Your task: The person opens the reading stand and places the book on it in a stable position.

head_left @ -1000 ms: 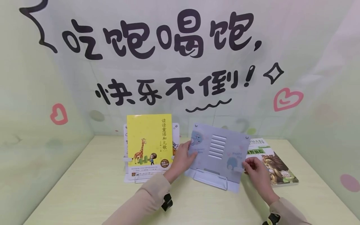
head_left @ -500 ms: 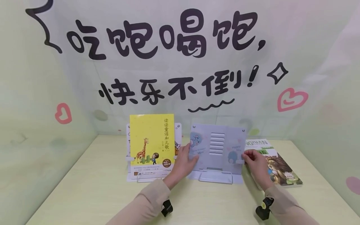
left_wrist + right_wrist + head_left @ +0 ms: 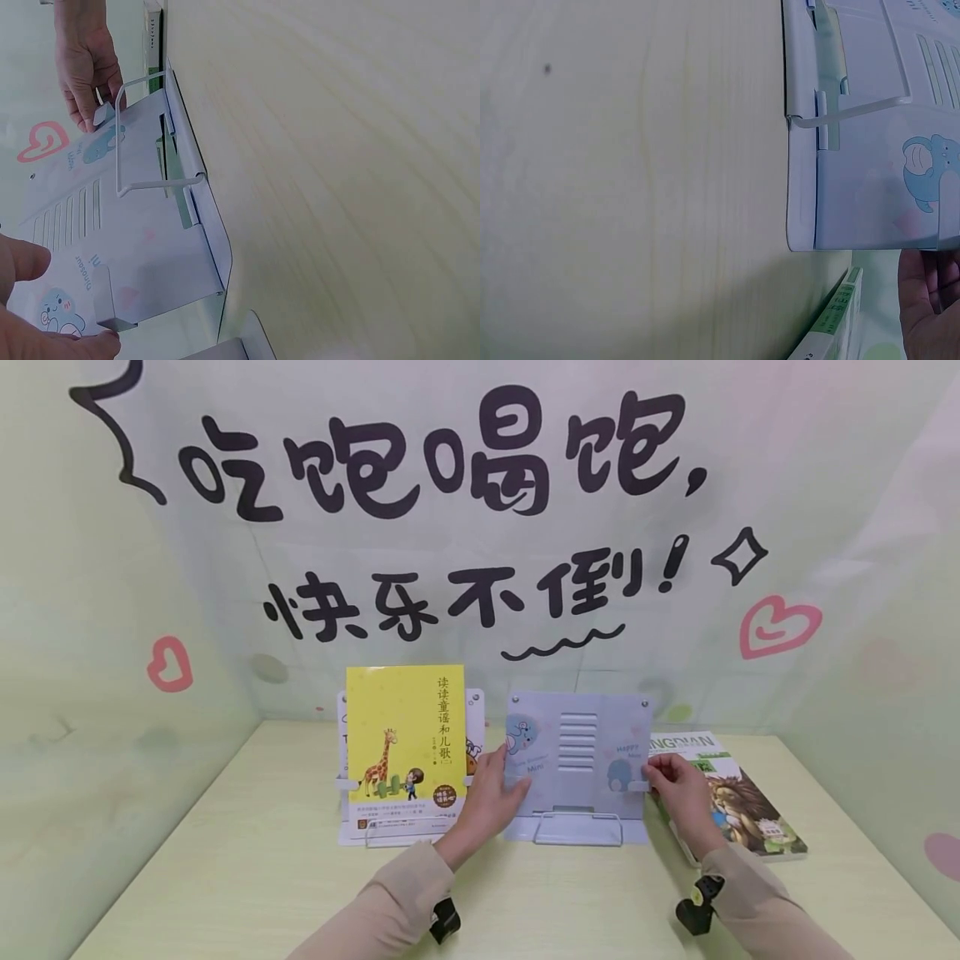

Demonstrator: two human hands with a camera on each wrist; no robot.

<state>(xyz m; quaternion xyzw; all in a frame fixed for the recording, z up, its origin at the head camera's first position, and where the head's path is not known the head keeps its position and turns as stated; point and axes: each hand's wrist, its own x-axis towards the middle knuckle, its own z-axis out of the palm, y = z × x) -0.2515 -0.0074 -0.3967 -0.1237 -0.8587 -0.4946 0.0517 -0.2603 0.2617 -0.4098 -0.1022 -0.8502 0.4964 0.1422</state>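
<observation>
A pale lavender book stand (image 3: 585, 793) with slots, cartoon dinosaurs and a wire page holder (image 3: 577, 828) stands upright on the table. My left hand (image 3: 487, 797) holds its left edge, the thumb across the front and the other fingers partly behind. On the opposite edge, beside the small side clip, my right hand (image 3: 686, 797) pinches the panel with thumb and fingers. The left wrist view shows both hands at the stand's two sides, with my left hand (image 3: 52, 345) near a clip. In the right wrist view, the fingers of my right hand (image 3: 934, 322) are partly hidden behind the panel.
Left of the lavender stand, a yellow children's book (image 3: 405, 718) rests on a second, white book stand (image 3: 343, 814). A book with a lion-like animal on its cover (image 3: 750, 806) lies at the right, behind my right hand. A printed fabric wall (image 3: 420, 693) closes off the back.
The lavender stand was tilted and turned a second ago; it has been straightened and now faces forward, level with the white stand. Both hands kept hold of it and moved slightly.
</observation>
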